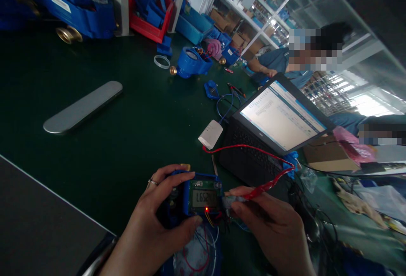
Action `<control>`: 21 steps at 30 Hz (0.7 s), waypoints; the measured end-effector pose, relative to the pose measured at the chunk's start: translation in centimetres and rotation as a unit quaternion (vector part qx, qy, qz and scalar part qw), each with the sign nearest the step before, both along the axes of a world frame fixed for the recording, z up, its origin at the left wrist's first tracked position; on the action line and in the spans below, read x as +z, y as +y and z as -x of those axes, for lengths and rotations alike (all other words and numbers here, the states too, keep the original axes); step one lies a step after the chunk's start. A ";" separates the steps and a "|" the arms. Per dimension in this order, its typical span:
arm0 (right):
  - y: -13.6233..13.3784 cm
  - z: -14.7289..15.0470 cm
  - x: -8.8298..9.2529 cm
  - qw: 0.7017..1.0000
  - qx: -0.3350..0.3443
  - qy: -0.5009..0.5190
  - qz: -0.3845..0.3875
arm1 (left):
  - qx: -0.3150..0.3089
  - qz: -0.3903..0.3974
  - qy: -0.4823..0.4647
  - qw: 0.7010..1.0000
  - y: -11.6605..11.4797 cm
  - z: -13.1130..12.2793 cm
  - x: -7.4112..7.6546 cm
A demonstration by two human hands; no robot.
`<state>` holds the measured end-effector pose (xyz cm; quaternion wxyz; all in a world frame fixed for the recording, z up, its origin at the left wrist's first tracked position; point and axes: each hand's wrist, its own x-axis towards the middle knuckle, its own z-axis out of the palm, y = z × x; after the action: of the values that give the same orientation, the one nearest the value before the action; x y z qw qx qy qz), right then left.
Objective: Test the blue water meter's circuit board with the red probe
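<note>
Two bare hands work closest to me, low over the dark green bench [127, 140]. The left hand [158, 221] has its grip wrapped around a blue meter housing [177, 195], thumb underneath and fingers curled over the top edge, holding it just off the near part of the bench. Set into the housing is a green circuit board [204, 185] with a lit display [204, 199] and a glowing red LED [206, 209]. The right hand [272, 229] pinches the end of a red lead [253, 149] between thumb and fingertips, right against the board's right edge. That lead loops up across the keyboard of an open laptop [279, 115], near a white adapter box [211, 134]. To my eye the board is powered, so a slip of the pinched end could bridge bare contacts and short it. The long loop looks easy to snag; a tug might pull the contact away or drag across the keys. Thin loose wires [199, 255] hang under the housing, and tilting it further could strain their joints. A co-worker [275, 62] sits well apart, beyond the laptop.
</note>
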<state>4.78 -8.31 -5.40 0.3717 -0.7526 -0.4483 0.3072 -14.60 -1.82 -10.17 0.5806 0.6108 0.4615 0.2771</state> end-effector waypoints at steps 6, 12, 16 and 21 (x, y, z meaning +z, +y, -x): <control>0.1 0.0 0.0 1.000 -0.003 0.010 -0.001 | -0.007 -0.008 0.002 1.000 0.0 0.1 -0.2; 0.0 0.1 0.0 1.000 -0.011 0.016 0.004 | 0.000 -0.025 0.001 1.000 -0.1 -0.1 -0.4; 0.0 0.0 0.0 1.000 -0.010 0.008 0.005 | -0.005 -0.030 -0.004 1.000 -0.1 0.0 -0.4; -0.1 0.3 -0.1 1.000 -0.016 0.016 -0.003 | -0.009 -0.029 -0.001 1.000 -0.1 0.2 -0.5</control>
<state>4.52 -8.40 -5.52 0.3861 -0.7537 -0.4311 0.3113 -14.82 -1.92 -10.69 0.5657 0.6308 0.4475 0.2860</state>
